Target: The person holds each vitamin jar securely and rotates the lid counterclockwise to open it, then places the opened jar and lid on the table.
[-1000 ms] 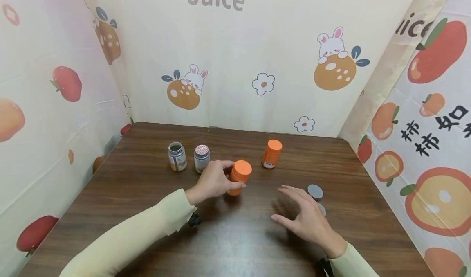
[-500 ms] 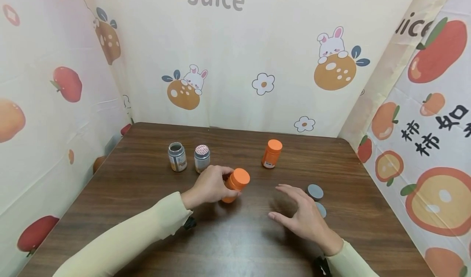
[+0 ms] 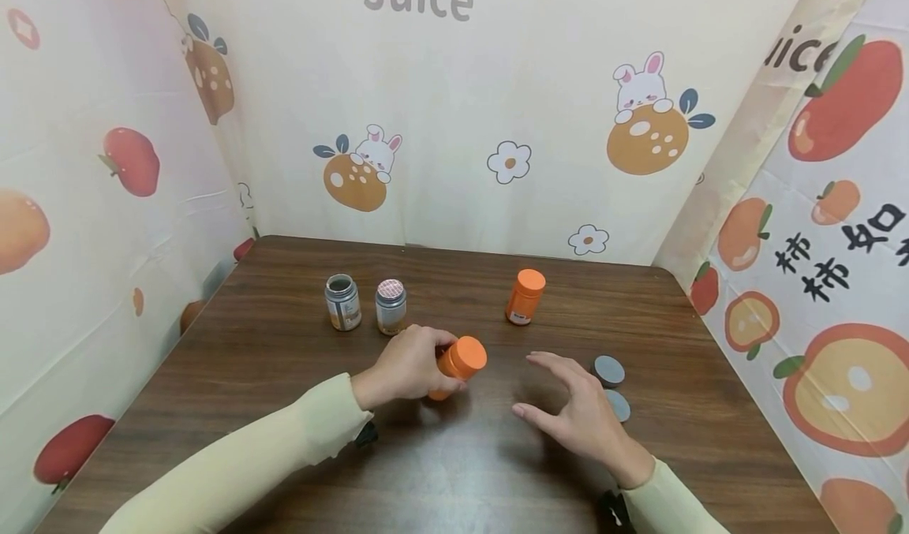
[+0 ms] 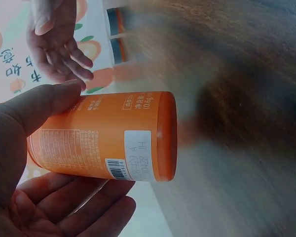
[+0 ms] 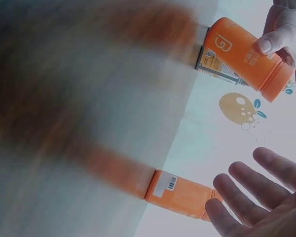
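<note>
My left hand [image 3: 412, 366] grips an orange pill bottle [image 3: 461, 358] with its orange lid on, tilted so the lid leans right. In the left wrist view the thumb lies along one side of this bottle [image 4: 103, 133] and the fingers along the other, its bottom raised off the table. To the right, my right hand [image 3: 585, 412] hovers over the table with fingers spread and nothing in them. Two grey lids, the farther lid [image 3: 608, 370] and the nearer lid [image 3: 619, 405], lie just beyond that hand.
A second orange bottle [image 3: 525, 297] stands capped at the back, right of the middle. Two grey bottles stand back left: one with an open mouth [image 3: 343, 303], one with a patterned seal [image 3: 390, 307] across its top. Printed curtains [image 3: 454, 108] enclose the wooden table [image 3: 454, 471].
My left hand has brought the orange bottle a little nearer the front edge and tilted it further right. My right hand has drifted slightly left, uncovering more of the nearer grey lid.
</note>
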Demonstrator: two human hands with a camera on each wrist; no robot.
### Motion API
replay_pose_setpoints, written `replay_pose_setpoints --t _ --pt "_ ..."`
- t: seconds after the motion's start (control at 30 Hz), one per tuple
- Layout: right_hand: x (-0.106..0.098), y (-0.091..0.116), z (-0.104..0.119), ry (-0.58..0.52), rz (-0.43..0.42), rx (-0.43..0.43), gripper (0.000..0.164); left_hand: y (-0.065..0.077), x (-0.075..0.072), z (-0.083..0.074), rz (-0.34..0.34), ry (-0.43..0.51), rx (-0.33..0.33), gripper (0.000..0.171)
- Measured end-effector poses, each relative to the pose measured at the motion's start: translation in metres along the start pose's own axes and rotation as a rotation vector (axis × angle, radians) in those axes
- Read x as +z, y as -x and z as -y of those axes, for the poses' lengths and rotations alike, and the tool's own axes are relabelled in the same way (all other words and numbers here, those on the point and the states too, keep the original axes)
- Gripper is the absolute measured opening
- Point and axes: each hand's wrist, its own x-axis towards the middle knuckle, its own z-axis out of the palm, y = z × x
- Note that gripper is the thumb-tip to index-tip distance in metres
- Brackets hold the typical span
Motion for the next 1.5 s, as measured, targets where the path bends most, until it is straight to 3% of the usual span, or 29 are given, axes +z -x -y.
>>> replay_pose_setpoints --t 0.47,1.3,1.5 --pt "0.003 -0.005 0.006 -0.032 0.007 0.015 0.068 0.0 0.013 -0.005 -0.012 -0.056 0.05 0.052" --pt "0.016 -0.021 0.017 -0.156 0.04 0.02 0.06 -0.001 0.03 -0.007 -0.05 -0.034 0.149 0.052" --pt "0.02 -0.023 0.016 -0.198 0.057 0.054 0.057 -0.002 0.034 -0.007 -0.054 -0.031 0.155 0.052"
